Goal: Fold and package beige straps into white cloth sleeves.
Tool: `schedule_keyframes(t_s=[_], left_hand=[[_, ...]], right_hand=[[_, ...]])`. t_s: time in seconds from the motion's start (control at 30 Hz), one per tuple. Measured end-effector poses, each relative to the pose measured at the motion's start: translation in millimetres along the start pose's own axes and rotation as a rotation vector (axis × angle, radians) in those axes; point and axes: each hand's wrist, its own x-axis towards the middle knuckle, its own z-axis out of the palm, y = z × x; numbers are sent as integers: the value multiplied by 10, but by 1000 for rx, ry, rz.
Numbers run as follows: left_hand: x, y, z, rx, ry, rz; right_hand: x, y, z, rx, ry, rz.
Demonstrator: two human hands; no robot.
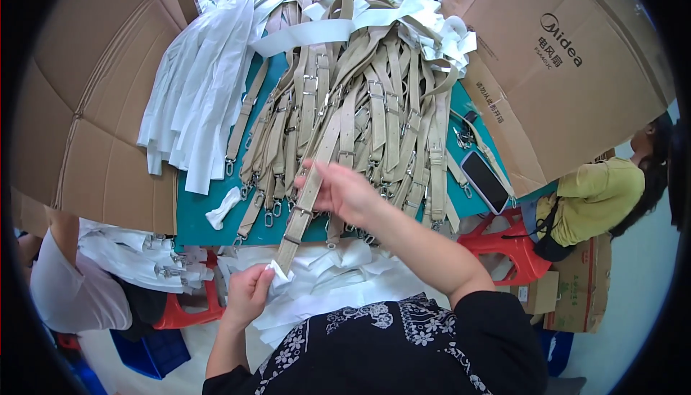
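A beige strap (pixel 307 197) with metal buckles runs at a slant between my two hands. My right hand (pixel 347 195) is closed round its upper stretch, the thumb on top and the fingers behind. At the strap's lower end, my left hand (pixel 248 293) pinches a small piece of white material (pixel 281 272), which overlaps the strap's tip. Whether my left fingers also grip the strap itself cannot be seen. Behind both hands, a thick heap of similar beige straps (pixel 374 100) with buckles and snap hooks covers the green tabletop (pixel 201 215).
White strips (pixel 205 85) lie stacked at the left, and more white material (pixel 338 280) rests by my lap. A phone (pixel 484 181) and keys (pixel 464 134) are at the right. Cardboard walls (pixel 568 56) flank the table. People sit on red stools (pixel 507 247) at both sides.
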Motion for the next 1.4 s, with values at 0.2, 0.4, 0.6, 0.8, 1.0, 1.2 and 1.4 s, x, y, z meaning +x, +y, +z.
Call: schedule_keyframes(t_s=[0.2,0.4,0.6,0.8,1.0,1.2,1.4], left_hand=[[554,436,-17,7,188,192],[579,785,-385,-359,299,242],[385,641,-472,-244,192,243],[492,265,-12,-281,-8,31],[367,-200,348,-385,-36,-59],[253,-218,337,-262,-45,16],[115,-358,282,-143,36,-46]], right_hand=[[553,-1284,325,-429,160,-415],[78,-2313,1342,-1105,58,-1156],[-173,-3134,777,-543,-185,-596],[374,-2940,-574,-987,531,-406],[-135,-1115,-438,-1211,155,188],[-507,38,-245,-667,-30,163],[-205,224,-108,-340,97,-116]])
